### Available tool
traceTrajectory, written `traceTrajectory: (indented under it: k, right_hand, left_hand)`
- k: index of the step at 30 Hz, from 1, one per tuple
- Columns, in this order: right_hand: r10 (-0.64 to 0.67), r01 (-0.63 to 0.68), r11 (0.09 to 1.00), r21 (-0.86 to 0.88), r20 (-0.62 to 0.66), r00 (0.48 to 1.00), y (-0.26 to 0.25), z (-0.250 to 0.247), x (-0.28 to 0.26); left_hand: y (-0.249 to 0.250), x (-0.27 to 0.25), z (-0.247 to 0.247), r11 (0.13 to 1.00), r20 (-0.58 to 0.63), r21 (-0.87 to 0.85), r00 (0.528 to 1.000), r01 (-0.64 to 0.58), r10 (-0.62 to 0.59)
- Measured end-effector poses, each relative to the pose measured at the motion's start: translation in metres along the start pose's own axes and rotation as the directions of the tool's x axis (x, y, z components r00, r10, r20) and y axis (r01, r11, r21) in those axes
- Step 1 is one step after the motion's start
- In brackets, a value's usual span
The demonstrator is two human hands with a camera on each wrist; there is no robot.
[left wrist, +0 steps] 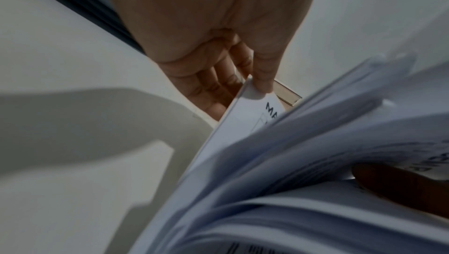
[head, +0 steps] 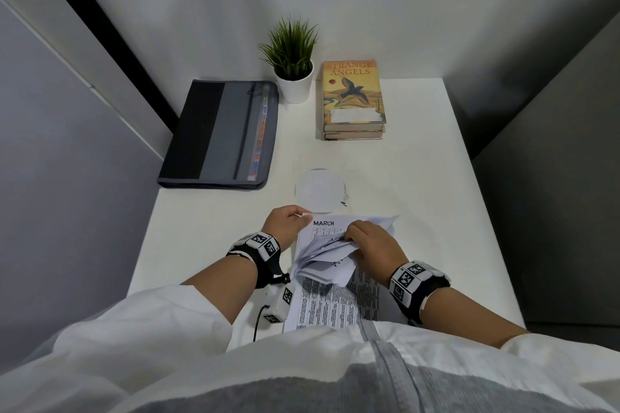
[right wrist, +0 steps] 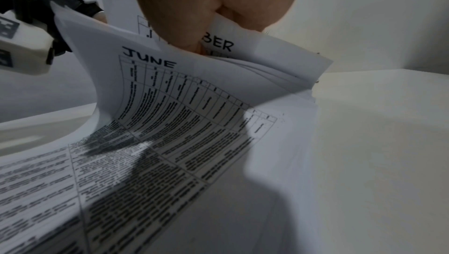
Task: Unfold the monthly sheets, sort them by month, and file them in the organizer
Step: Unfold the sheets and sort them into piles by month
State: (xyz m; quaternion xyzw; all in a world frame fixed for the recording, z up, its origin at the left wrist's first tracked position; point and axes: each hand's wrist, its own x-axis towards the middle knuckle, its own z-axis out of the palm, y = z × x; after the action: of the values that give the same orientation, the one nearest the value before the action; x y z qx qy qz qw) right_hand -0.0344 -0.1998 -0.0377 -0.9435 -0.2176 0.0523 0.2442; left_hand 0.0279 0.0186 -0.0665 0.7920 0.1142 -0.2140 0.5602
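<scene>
While the left hand [head: 284, 220] pinches the far left corner of the sheet headed "MARCH" [head: 323, 223] between thumb and curled fingers, the right hand [head: 370, 243] grips a fanned bundle of sheets [head: 327, 263] on top of it. Right wrist view: "JUNE" [right wrist: 150, 60] on one sheet, "…BER" on another. Papers lie at the near middle of the white table [head: 419, 178]. Closed organizer [head: 221, 134] far left, coloured tabs along its edge. Book [head: 353, 92] titled "STRANGE ANGELS" beside a potted plant [head: 293, 57].
</scene>
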Motion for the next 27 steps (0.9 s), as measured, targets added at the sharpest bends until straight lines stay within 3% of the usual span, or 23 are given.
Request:
traceTrajectory:
  k: [9, 20, 27]
  right_hand:
    - [0.031, -0.031, 0.999, 0.011, 0.057, 0.998, 0.000, 0.001, 0.003]
    - [0.034, -0.034, 0.999, -0.028, 0.017, 0.999, 0.001, 0.002, 0.000]
    - [0.022, -0.021, 1.000, -0.023, 0.036, 0.999, -0.001, 0.000, 0.003]
  left_hand:
    - [0.004, -0.004, -0.001, 1.000, 0.001, 0.009, 1.000, -0.026, 0.026]
    - [0.007, -0.009, 0.003, 0.999, -0.012, -0.038, 1.000, -0.008, 0.008]
    - [0.008, -0.011, 0.004, 0.987, -0.102, 0.103, 0.985, -0.125, 0.136]
